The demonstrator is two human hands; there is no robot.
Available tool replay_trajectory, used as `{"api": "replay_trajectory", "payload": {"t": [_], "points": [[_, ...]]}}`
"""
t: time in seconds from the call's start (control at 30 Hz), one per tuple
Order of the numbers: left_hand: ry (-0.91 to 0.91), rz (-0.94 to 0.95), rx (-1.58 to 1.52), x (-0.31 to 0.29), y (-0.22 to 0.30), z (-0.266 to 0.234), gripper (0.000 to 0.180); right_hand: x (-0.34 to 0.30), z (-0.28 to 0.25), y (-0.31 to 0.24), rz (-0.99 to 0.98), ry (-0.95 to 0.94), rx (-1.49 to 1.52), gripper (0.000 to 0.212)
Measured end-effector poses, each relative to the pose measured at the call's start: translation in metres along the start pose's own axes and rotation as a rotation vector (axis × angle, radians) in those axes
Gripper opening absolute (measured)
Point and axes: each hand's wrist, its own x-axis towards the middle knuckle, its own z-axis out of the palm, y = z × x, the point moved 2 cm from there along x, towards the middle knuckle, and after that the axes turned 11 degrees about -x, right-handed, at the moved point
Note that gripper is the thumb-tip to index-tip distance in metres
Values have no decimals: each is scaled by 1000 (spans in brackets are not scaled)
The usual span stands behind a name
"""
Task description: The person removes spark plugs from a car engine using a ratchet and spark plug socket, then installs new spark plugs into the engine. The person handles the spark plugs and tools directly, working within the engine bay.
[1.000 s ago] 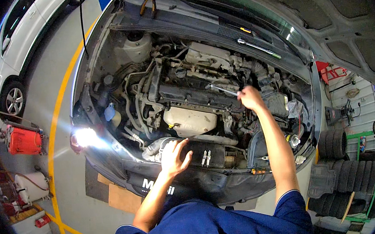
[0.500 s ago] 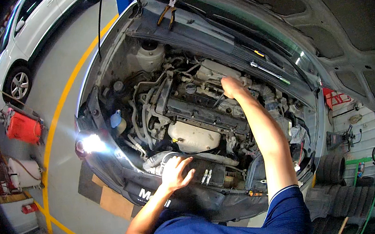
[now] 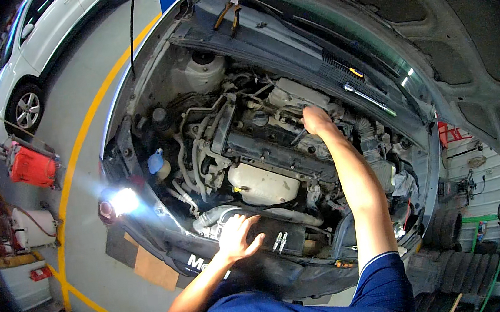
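Observation:
Stretched out over the car's engine (image 3: 273, 147), my right hand (image 3: 318, 121) is closed in a fist above the engine's top cover. A dark bar-like piece shows beside the fist, but what the fingers grip is mostly hidden. My left hand (image 3: 238, 237) lies with fingers spread at the front of the engine bay, by a pale ribbed hose (image 3: 211, 218). Two spark plugs (image 3: 280, 242) lie side by side on the dark front panel, just right of that hand. A beige heat shield (image 3: 263, 183) sits between the two hands.
Pliers (image 3: 229, 13), a ratchet wrench (image 3: 370, 99) and a small yellow-and-dark tool (image 3: 356, 72) lie along the windscreen base. A lit lamp (image 3: 122, 202) glares at the front left corner. The raised hood (image 3: 450, 31) hangs at the right. A white car (image 3: 51, 37) stands far left.
The view has shifted slightly, so the engine bay sits a little further right and lower. Both hands keep nearly the same places on the car.

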Motion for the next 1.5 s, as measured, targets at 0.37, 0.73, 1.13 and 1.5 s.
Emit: {"api": "replay_trajectory", "payload": {"t": [0.37, 0.73, 1.13, 1.5], "points": [[-25, -28, -2, -1, -1, 1, 45, 5, 5, 7, -101, 158, 107, 15], [-12, 22, -24, 2, -1, 6, 43, -4, -12, -7, -67, -37, 99, 19], [-4, 35, -19, -2, -2, 12, 43, -12, -6, -15, -33, 65, 156, 12], [-11, 6, -28, -4, -2, 14, 42, -14, 0, -7, -94, 88, 89, 12]]}}
